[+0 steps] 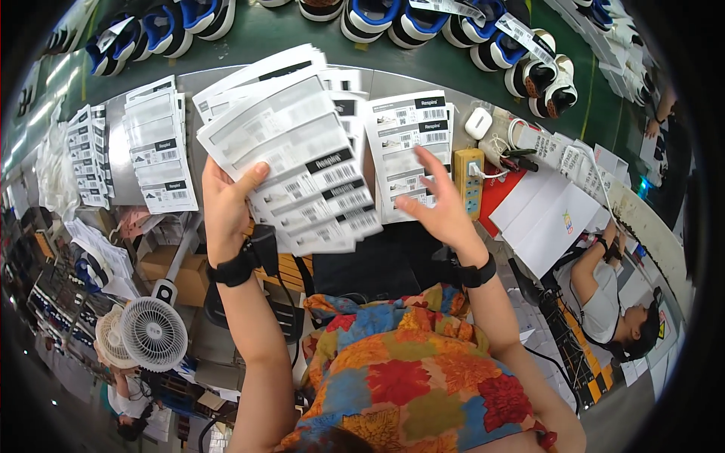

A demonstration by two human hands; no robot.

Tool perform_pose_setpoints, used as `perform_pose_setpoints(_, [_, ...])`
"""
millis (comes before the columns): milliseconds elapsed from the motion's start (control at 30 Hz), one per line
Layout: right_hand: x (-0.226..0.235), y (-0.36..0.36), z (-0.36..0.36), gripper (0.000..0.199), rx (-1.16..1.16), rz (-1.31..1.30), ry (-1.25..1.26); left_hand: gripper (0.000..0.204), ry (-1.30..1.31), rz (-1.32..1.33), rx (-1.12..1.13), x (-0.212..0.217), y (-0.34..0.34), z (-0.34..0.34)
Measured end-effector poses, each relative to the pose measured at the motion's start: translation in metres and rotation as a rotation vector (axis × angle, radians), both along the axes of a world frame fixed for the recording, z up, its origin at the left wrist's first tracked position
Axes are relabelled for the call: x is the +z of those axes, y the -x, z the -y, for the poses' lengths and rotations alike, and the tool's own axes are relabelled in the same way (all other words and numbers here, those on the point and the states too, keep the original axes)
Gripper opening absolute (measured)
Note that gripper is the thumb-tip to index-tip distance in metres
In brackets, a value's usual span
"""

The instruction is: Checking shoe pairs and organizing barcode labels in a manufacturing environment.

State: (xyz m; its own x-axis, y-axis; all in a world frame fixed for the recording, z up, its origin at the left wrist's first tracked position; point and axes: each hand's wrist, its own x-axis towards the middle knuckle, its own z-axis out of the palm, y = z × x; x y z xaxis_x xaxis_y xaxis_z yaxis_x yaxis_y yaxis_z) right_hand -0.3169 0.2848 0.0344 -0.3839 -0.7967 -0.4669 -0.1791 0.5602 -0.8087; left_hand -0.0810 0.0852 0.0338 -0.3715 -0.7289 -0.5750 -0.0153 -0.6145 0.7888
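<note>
My left hand (229,202) is closed on a fanned stack of label sheets (306,162), white with barcodes and black bars, its thumb lying on top. The sheets are held up over the near edge of the table. My right hand (451,219) is open, thumb and fingers spread, with nothing in it. It hovers over or just touches another pile of label sheets (411,106) lying on the table; contact is hard to tell. Black bands circle both my wrists.
More label sheets (161,147) and narrower label strips (89,158) lie at left. Shoes (370,19) line the green surface beyond. At right are a yellow power strip (468,185), a white earbud case (478,123) and cables. A fan (154,334) stands lower left; a co-worker (604,294) sits right.
</note>
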Motion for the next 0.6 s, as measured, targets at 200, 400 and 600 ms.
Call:
perform_pose_setpoints(200, [0.003, 0.010, 0.022, 0.039, -0.242, 0.534, -0.022, 0.053, 0.009, 0.047, -0.158, 0.003, 0.025, -0.047])
perform_pose_setpoints(400, [-0.057, 0.054, -0.028, 0.035, -0.308, 0.350, -0.160, 0.041, 0.948, 1.269, -0.189, -0.081, -0.061, -0.043])
perform_pose_setpoints(600, [-0.004, 0.017, -0.011, 0.052, 0.150, -0.782, -0.042, 0.008, 0.987, 1.149, -0.383, -0.087, -0.069, -0.049])
